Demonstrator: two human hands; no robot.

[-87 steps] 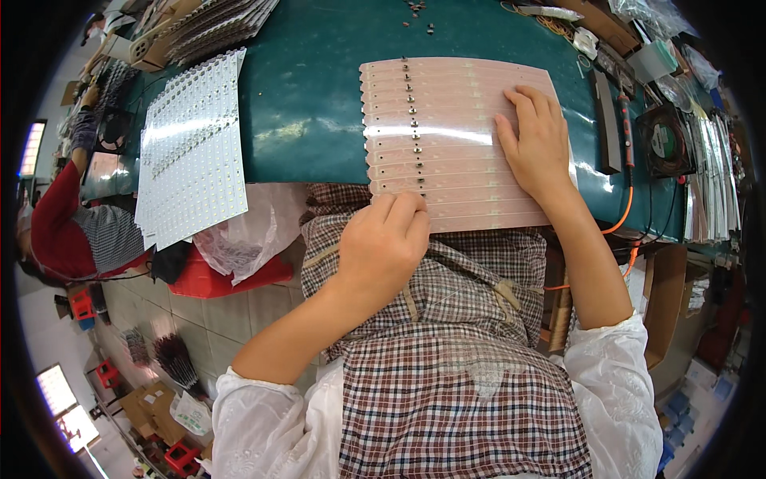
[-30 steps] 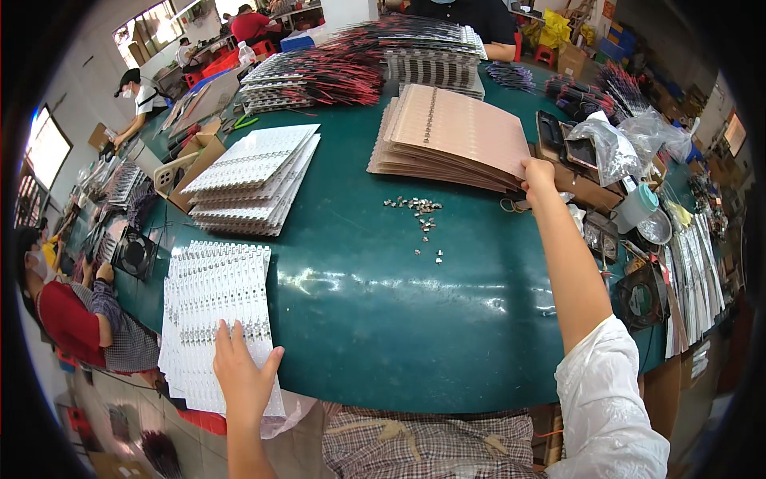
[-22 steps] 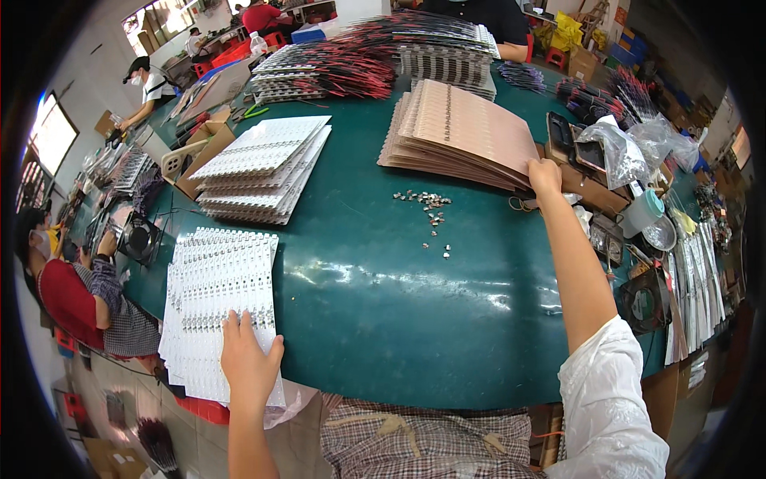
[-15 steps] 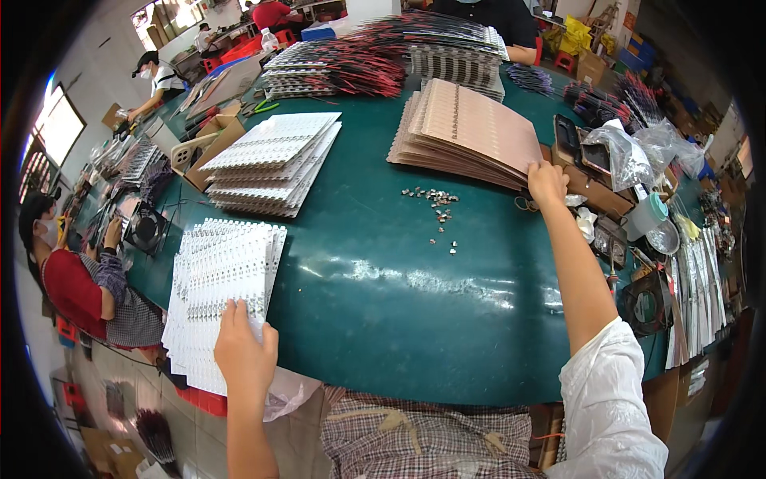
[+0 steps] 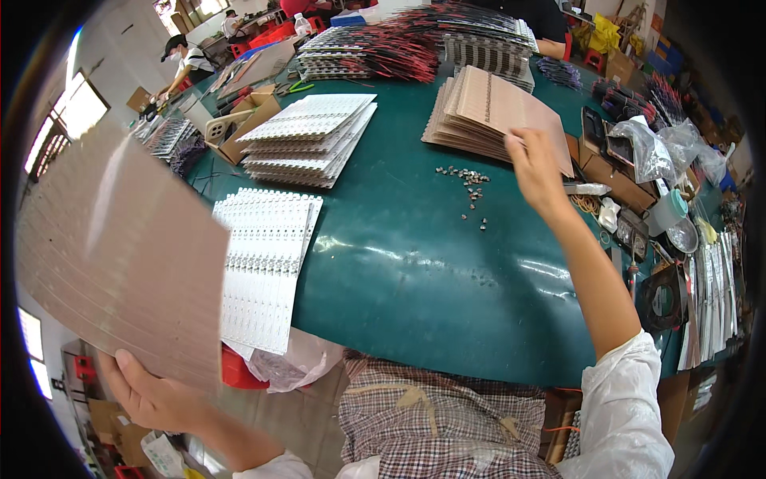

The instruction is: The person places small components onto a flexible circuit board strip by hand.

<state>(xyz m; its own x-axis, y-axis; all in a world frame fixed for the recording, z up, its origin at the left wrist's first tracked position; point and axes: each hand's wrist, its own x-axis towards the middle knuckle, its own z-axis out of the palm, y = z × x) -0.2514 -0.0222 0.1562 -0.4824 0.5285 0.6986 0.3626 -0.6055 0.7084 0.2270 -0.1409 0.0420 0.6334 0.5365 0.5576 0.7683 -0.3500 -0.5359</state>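
Observation:
At the far left, a brown board (image 5: 132, 255) with rows of fine lines is held up and tilted. My left hand (image 5: 155, 395) grips its lower edge, thumb on the side facing me. My right hand (image 5: 538, 168) is over the stack of brown boards (image 5: 511, 104), its fingers bent in against the top board; what lies under the fingertips is hidden. On the table's left edge rests a fanned pile of white strip panels (image 5: 263, 263), partly covered by the raised board. Behind it stands a taller stack of white panels (image 5: 307, 136).
Small metal pieces (image 5: 471, 184) lie scattered on the green table (image 5: 423, 311). Bundles of red and black wires (image 5: 399, 52) are heaped at the back. Plastic bags (image 5: 654, 148), a lidded jar (image 5: 669, 209) and metal strips (image 5: 710, 295) crowd the right side. A person sits far left.
My left hand has left the white pile and now holds a brown board up at the left. My right hand has shifted from the brown stack's near right corner onto its front. The view has turned left.

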